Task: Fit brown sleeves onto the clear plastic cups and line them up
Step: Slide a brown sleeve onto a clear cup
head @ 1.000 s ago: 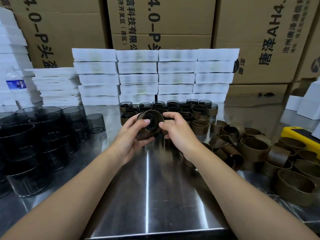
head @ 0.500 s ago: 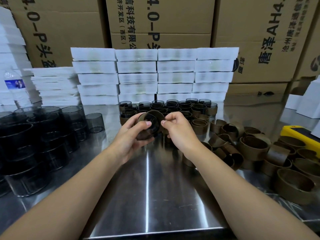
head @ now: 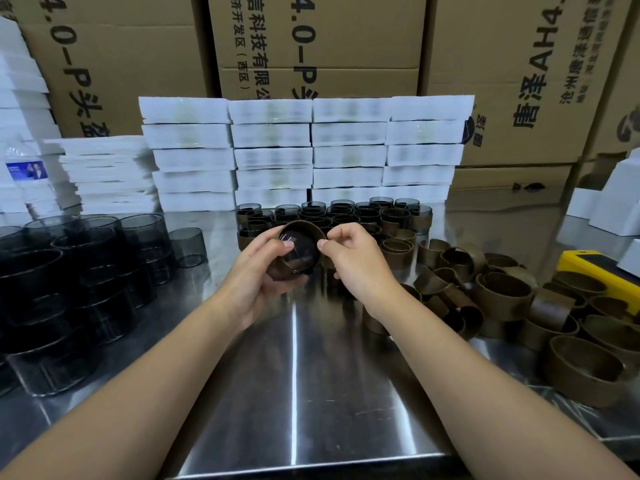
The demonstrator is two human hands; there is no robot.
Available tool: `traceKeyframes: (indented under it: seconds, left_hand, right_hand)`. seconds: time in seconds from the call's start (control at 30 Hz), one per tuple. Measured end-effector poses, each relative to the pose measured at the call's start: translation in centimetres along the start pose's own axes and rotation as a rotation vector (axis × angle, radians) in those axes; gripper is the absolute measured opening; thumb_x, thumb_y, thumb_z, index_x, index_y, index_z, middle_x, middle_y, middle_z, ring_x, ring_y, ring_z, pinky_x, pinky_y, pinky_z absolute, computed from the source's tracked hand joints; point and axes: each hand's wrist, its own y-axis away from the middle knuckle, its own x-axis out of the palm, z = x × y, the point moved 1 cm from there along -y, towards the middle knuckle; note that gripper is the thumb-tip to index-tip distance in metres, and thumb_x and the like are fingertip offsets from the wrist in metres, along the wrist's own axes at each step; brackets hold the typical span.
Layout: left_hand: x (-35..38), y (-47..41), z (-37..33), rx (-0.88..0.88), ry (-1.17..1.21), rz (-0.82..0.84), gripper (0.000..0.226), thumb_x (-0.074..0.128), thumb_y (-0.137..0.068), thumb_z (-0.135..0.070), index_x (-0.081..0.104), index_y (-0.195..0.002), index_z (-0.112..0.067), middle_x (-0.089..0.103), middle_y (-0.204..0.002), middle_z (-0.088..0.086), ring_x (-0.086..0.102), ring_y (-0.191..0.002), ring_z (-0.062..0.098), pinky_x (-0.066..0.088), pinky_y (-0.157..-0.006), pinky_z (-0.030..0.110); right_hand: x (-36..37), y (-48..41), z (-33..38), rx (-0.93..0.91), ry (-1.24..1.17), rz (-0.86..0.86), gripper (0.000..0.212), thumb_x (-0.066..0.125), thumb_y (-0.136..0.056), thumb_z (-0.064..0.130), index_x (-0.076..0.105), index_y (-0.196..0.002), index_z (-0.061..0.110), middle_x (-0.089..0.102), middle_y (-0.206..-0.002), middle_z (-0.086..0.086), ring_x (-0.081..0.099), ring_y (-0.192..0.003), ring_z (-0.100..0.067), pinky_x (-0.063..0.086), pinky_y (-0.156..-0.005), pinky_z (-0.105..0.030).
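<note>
Cup [head: 298, 251] in left grip [head: 256, 280], right grip [head: 356, 265] pinching

The left hand [head: 254, 275] covered the lower wall of the brown-sleeved clear plastic cup [head: 299, 249], and the right hand [head: 356, 263] hid part of the pile of loose brown sleeves [head: 502, 294]. The flat yellow object [head: 578, 270] ran off the right edge; print on the stacked white boxes [head: 273, 133] was blurred.
</note>
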Motion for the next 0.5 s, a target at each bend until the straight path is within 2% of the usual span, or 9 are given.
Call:
traceKeyframes:
  seconds: [0.07, 0.13, 0.27, 0.4, 0.5]
  left_hand:
    - [0.1, 0.1, 0.0, -0.045, 0.078, 0.016, 0.024, 0.064, -0.070, -0.023, 0.071, -0.093, -0.018, 0.071, -0.099, 0.010, 0.070, -0.087, 0.025, 0.059, -0.067, 0.039]
    - [0.2, 0.3, 0.0, -0.094, 0.147, 0.042, 0.033, 0.063, -0.072, -0.028, 0.065, -0.100, -0.012, 0.071, -0.101, 0.014, 0.071, -0.091, 0.032, 0.059, -0.066, 0.039]
    - [0.4, 0.6, -0.2, -0.133, 0.209, 0.110, 0.040, 0.058, -0.075, -0.033, 0.065, -0.108, -0.010, 0.072, -0.104, 0.017, 0.070, -0.094, 0.038, 0.060, -0.068, 0.041]
    - [0.9, 0.9, -0.4, -0.148, 0.179, 0.170, 0.038, 0.066, -0.065, -0.038, 0.078, -0.093, -0.015, 0.072, -0.107, 0.016, 0.069, -0.098, 0.038, 0.060, -0.071, 0.039]
    - [1.1, 1.1, -0.5, -0.150, 0.161, 0.186, 0.041, 0.069, -0.061, -0.045, 0.079, -0.090, -0.018, 0.073, -0.106, 0.015, 0.070, -0.098, 0.036, 0.060, -0.069, 0.038]
  right_hand:
    - [-0.2, 0.1, 0.2, 0.000, -0.043, -0.013, 0.012, 0.065, -0.085, 0.027, 0.053, -0.085, 0.028, 0.060, -0.085, 0.009, 0.057, -0.073, -0.005, 0.051, -0.067, -0.029]
    - [0.0, 0.3, 0.3, 0.000, -0.088, 0.015, 0.012, 0.065, -0.084, 0.034, 0.057, -0.087, 0.025, 0.061, -0.084, 0.010, 0.058, -0.072, 0.000, 0.051, -0.073, -0.030]
    - [0.4, 0.4, 0.6, 0.085, -0.121, 0.092, 0.041, 0.053, -0.085, 0.060, 0.059, -0.096, 0.020, 0.065, -0.093, 0.004, 0.061, -0.081, -0.008, 0.053, -0.075, -0.032]
    - [0.3, 0.2, 0.5, 0.119, -0.022, 0.077, 0.063, 0.042, -0.084, 0.070, 0.059, -0.107, 0.014, 0.069, -0.107, -0.009, 0.066, -0.083, -0.019, 0.054, -0.086, -0.044]
    - [0.3, 0.4, 0.6, 0.101, 0.028, 0.096, 0.071, 0.035, -0.075, 0.081, 0.061, -0.101, 0.021, 0.070, -0.101, -0.004, 0.066, -0.092, -0.021, 0.052, -0.090, -0.047]
